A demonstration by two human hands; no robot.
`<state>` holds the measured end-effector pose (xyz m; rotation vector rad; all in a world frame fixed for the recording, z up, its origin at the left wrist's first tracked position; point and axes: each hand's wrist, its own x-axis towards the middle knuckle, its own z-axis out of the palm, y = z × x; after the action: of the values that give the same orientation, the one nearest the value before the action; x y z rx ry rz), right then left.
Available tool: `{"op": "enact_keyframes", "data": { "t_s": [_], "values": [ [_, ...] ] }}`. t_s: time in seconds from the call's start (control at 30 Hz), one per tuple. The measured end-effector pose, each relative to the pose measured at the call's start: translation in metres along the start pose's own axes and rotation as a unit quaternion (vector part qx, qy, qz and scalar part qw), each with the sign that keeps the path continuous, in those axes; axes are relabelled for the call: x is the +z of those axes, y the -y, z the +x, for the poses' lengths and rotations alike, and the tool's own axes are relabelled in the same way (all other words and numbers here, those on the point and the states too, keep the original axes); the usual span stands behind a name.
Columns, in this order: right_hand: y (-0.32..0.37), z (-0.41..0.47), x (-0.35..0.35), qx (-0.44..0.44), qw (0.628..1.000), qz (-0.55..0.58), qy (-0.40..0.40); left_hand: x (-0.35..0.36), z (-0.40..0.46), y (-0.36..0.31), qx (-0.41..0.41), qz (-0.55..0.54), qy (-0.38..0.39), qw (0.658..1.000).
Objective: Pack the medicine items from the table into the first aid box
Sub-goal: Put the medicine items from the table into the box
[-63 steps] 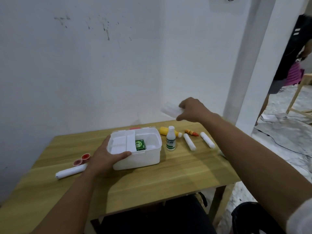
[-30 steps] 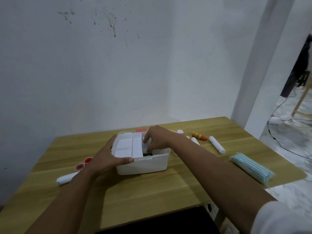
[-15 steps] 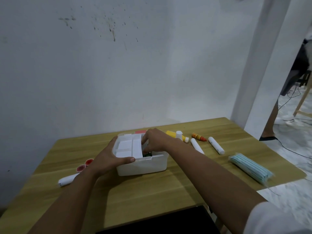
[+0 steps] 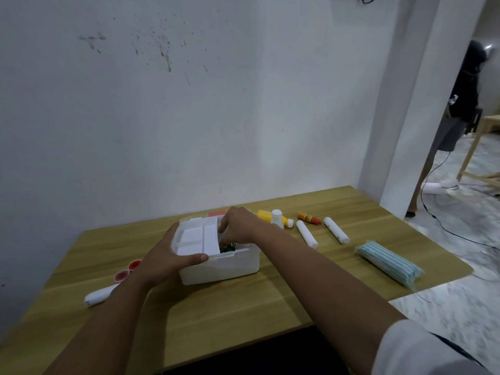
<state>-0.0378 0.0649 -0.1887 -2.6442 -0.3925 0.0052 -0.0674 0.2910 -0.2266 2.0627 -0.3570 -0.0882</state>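
Observation:
The white first aid box stands open on the wooden table, with a white divided tray in its left half. My left hand grips the box's left side, thumb over the front rim. My right hand reaches down into the right compartment, fingers curled on a pale packet above a green carton; the fingertips are partly hidden. Outside the box lie a yellow bottle, a small white bottle, an orange tube and two white rolls.
A pack of blue face masks lies near the right table edge. Left of the box are a white roll and two red cups. A pink item sits behind the box. A person stands in the doorway at right.
My right hand carried a pale packet from above the right-hand items into the box's right compartment and stays there. My left hand kept its hold on the box.

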Motion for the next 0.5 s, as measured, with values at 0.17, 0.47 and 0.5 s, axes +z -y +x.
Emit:
{"op": "enact_keyframes", "data": {
  "t_s": [0.17, 0.47, 0.5],
  "values": [
    [-0.001, 0.003, 0.002, -0.001, 1.000, -0.007, -0.005, -0.002, 0.001, 0.003, -0.004, 0.000, 0.003, 1.000],
    [-0.025, -0.038, -0.075, 0.040, 0.990, 0.042, -0.127, -0.001, -0.001, 0.001, -0.001, -0.004, 0.011, 1.000],
    [-0.037, -0.046, -0.088, 0.063, 0.987, 0.033, -0.144, -0.001, 0.000, 0.002, -0.003, -0.005, 0.014, 1.000]
  ]
}}
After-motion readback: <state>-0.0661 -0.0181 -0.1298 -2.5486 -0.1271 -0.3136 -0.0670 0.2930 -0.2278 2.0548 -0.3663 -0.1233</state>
